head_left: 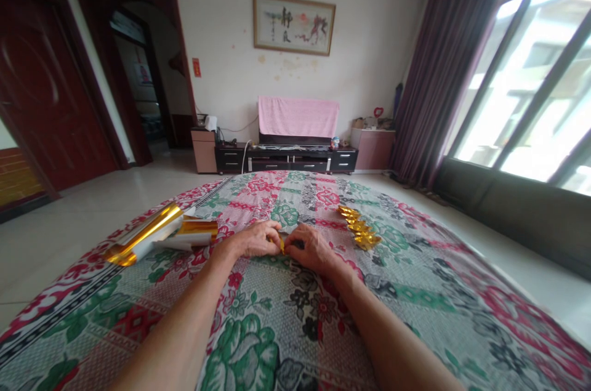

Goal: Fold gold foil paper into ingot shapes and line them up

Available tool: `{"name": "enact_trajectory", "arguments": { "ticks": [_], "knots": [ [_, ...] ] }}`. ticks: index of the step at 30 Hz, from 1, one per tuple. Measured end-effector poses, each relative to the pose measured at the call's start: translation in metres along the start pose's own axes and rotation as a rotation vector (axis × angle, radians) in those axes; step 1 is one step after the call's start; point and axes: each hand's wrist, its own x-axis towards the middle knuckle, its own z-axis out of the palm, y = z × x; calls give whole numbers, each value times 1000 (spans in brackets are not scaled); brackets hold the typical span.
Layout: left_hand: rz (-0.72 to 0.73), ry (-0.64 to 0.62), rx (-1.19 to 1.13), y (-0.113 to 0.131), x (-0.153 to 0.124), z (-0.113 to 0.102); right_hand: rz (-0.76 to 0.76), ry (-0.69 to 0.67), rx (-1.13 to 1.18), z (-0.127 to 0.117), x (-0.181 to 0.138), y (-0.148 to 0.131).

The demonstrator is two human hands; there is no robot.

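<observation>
Gold foil glints between our two hands as we work at a desk (429, 274) spread with a flowered cloth (242, 345) in red, green and grey. Our left hand (261, 238) is drawn narrow, its fingertips pinching a small gold piece (282, 245) from one side; our right hand (308, 247) is curled nearly closed, thumb and fingers gripping the same piece from the other. We hold it roughly midway between the desk's left and right edges; much of it is hidden by our fingers, so we cannot tell its exact shape.

Toward the left edge, beyond our left hand, lie curled gold sheets (196, 232), their pale backs partly showing. To the right of our right hand, well inside the desk's right edge, folded gold pieces (360, 229) with pointed tips sit close together in a slanting row.

Past the far edge, we face a low black cabinet (289, 165) and a pink towel (298, 115) draped above it. A framed picture (294, 23) hangs on the wall, and a purple curtain (438, 64) flanks the bright window (530, 83) at right.
</observation>
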Motion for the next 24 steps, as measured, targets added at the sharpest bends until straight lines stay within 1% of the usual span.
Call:
{"name": "enact_trajectory", "arguments": {
  "ticks": [6, 17, 24],
  "knots": [
    [-12, 23, 41, 3, 0, 1, -18, -29, -17, -1, 0, 0],
    [27, 93, 46, 2, 1, 3, -23, -44, -31, 2, 1, 6],
    [15, 84, 44, -1, 3, 4, -16, -48, -34, 0, 2, 1]
  ]
}}
